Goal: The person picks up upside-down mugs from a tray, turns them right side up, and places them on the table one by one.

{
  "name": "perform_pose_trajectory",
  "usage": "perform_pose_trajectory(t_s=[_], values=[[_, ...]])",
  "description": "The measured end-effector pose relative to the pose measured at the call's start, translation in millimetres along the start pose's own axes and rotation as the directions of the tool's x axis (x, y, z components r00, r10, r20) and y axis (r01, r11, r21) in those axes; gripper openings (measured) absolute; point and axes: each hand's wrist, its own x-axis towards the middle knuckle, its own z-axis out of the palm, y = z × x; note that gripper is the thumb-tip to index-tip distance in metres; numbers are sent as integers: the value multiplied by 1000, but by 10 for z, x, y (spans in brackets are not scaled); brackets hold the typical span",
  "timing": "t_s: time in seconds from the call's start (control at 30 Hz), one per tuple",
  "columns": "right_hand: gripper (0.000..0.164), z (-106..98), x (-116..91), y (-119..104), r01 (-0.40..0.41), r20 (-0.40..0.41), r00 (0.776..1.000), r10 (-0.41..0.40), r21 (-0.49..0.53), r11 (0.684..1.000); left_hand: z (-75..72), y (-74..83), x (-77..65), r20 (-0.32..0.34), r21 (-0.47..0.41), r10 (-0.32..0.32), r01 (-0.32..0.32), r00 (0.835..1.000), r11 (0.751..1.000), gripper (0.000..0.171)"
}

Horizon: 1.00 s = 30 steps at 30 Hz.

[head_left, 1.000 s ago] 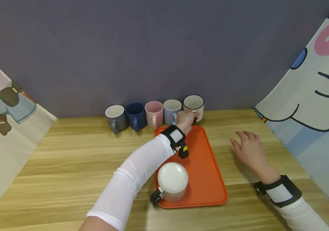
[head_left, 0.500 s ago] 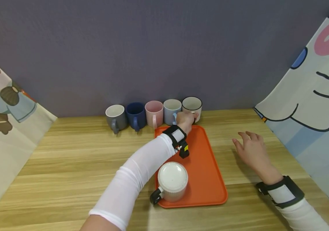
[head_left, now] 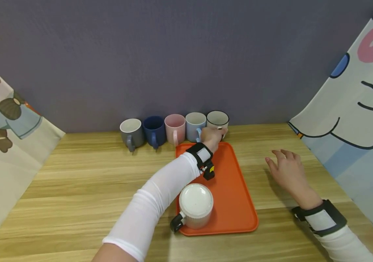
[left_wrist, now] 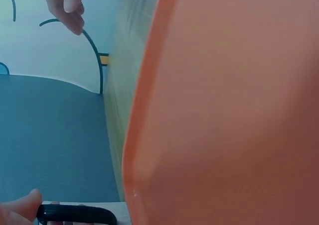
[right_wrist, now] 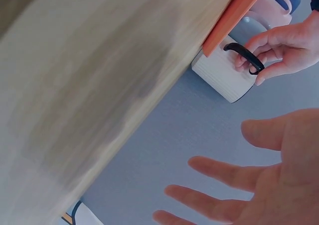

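My left hand [head_left: 213,138] grips the black handle [right_wrist: 244,56] of a white mug with a black rim [head_left: 217,118]. In the right wrist view, its fingers pass through the handle with the thumb near the handle's upper end. That mug stands upright at the right end of a row, close beside a light blue mug [head_left: 195,125]. My right hand [head_left: 288,173] hovers over the table to the right, fingers spread and holding nothing. An upside-down white mug with a black handle [head_left: 196,203] rests on the orange tray [head_left: 232,196], at its near left corner.
Further left in the row stand a pink mug [head_left: 175,127], a navy mug [head_left: 154,130] and a grey mug [head_left: 132,133], handles facing me. A grey wall [head_left: 186,54] rises behind them. Cartoon-printed sheets hang at both sides of the wooden table [head_left: 91,174].
The black-rimmed mug has shifted slightly left and down in the head view, closer to the light blue mug, with my left hand on its handle. My right hand has drifted slightly right.
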Motion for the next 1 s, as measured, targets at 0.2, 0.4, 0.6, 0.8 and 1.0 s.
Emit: perform_pose_trajectory(t_s=[0.2, 0.4, 0.6, 0.8, 1.0], values=[[44, -6, 1, -1, -14, 22, 1000, 14, -4, 1000, 12, -20, -9, 42, -30, 38, -37, 998, 999, 20], [43, -6, 7, -1, -10, 18, 1000, 10, -2, 1000, 0, -18, -48, 97, -31, 84, -81, 992, 996, 19], [44, 7, 19, -7, 1, 23, 1000, 0, -14, 1000, -135, 13, -75, 229, 2, 120, -124, 966, 992, 28], [44, 30, 56, -39, 24, 14, 1000, -23, -8, 1000, -438, 184, -155, 413, 43, 115, -145, 903, 988, 20], [46, 32, 98, -92, 25, 30, 999, -25, 2, 1000, -703, 294, -169, 428, 76, 185, -239, 885, 968, 18]])
